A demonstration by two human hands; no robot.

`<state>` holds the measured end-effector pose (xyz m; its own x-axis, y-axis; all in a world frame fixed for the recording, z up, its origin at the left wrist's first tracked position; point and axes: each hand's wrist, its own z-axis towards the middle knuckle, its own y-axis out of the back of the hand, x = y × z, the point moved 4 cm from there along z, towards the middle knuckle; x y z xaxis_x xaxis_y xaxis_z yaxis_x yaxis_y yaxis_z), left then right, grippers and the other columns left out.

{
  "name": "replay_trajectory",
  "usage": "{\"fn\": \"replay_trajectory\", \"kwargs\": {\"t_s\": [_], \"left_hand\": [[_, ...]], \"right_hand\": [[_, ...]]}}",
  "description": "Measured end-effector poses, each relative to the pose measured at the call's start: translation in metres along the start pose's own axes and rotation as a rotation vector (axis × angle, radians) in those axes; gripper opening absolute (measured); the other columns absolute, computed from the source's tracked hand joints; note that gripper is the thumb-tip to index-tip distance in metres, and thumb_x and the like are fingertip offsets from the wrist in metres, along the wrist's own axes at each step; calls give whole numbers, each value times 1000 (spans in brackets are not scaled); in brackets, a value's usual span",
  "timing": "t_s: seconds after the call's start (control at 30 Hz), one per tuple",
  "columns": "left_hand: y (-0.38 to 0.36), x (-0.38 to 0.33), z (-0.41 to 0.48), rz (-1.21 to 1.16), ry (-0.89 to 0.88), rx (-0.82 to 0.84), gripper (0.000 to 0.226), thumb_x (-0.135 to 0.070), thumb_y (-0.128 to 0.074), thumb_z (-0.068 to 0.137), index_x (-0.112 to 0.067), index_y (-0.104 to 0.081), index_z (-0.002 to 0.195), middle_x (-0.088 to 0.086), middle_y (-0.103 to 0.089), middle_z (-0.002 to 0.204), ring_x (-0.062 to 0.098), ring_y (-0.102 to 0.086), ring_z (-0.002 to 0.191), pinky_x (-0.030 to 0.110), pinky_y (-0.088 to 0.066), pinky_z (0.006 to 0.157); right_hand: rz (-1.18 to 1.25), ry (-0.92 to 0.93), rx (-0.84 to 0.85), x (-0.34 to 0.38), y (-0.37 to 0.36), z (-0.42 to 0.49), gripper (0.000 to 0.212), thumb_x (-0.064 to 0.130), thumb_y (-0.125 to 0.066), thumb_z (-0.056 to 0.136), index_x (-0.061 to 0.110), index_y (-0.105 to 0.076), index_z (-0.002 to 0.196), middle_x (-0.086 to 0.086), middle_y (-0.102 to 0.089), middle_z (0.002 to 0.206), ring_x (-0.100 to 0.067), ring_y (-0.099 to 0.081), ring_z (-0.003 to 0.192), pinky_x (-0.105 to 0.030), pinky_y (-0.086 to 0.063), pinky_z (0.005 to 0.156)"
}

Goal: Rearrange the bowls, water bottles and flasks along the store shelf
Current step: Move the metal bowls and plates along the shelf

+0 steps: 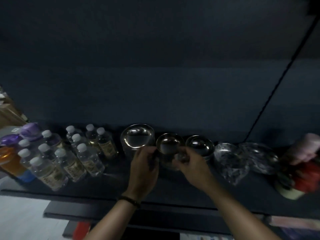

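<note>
Left hand (pixel 143 163) and right hand (pixel 192 167) both grip the middle bowl (pixel 170 143). I'd lift straight up, since the big bowl (pixel 137 137) is crowding it at 10 o'clock.

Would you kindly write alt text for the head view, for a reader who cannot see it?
The left hand and right hand grip the middle bowl of a row on a dark shelf. A larger bowl and capped bottles stand to its left, another bowl and plastic-wrapped ware to its right.
</note>
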<state>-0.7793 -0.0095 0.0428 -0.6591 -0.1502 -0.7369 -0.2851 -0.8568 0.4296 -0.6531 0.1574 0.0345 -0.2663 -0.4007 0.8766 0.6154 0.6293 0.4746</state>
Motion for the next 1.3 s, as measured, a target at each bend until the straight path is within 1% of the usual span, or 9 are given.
{"fn": "replay_trajectory", "kwargs": {"t_s": [0.17,0.33,0.43,0.53,0.63,0.8,1.0,1.1,1.3], "left_hand": [[-87,-64,-31,-93,-159,355,33,-6,-71,90,-26,-70,116,-13,-68,114,6,-68,106,36,-59,92],[-182,-132,-64,-180,-182,589,30,-16,-73,92,-32,-69,117,-18,-68,113,3,-66,100,31,-58,88],[-242,-175,-86,-155,-178,746,27,-25,-72,98,-36,-66,122,-21,-66,116,0,-63,105,29,-58,92],[-288,-209,-100,-90,-221,845,29,-30,-69,100,-35,-63,127,-18,-65,127,0,-59,114,27,-55,99],[-332,-242,-109,4,-312,860,26,-33,-68,97,-36,-62,122,-15,-63,125,5,-59,116,29,-53,100],[-390,-268,-122,171,-370,842,19,-40,-63,94,-36,-56,111,-14,-60,121,11,-60,114,34,-55,96],[-422,-276,-133,357,-336,797,27,-43,-56,92,-35,-56,118,-12,-59,128,16,-61,115,35,-55,95],[-430,-281,-135,409,-333,787,35,-42,-54,92,-35,-58,126,-11,-59,134,18,-62,117,37,-55,96],[-437,-289,-138,499,-312,792,33,-43,-54,92,-34,-59,123,-9,-60,129,17,-62,117,38,-56,95]], "right_hand": [[0,-97,-194,-47,98,-76,31,19,-81,93,39,-70,113,19,-77,107,4,-72,98,-15,-55,84],[-95,-262,-484,-101,207,-150,22,13,-78,92,31,-67,92,13,-73,81,1,-67,78,-7,-43,66],[-172,-356,-563,-134,264,-181,23,14,-73,96,33,-62,89,9,-70,84,-12,-67,81,-15,-43,66],[-231,-426,-569,-168,306,-194,14,22,-71,98,32,-70,109,10,-69,99,-21,-68,100,-29,-43,77],[-337,-473,-547,-215,351,-195,30,25,-73,97,18,-71,125,-1,-74,116,-26,-69,112,-26,-42,82],[-427,-480,-410,-277,406,-160,43,22,-73,97,12,-63,138,-14,-67,129,-34,-68,117,-38,-54,94],[-619,-496,-123,-312,429,-97,68,20,-61,101,23,-30,161,-19,-46,145,-41,-64,121,-45,-55,94],[-699,-533,4,-325,432,-77,85,21,-58,102,33,-7,169,-20,-34,156,-40,-57,135,-49,-55,101],[-728,-558,80,-340,435,-64,72,31,-48,106,31,-11,168,-16,-38,156,-37,-55,136,-50,-53,99]]}}
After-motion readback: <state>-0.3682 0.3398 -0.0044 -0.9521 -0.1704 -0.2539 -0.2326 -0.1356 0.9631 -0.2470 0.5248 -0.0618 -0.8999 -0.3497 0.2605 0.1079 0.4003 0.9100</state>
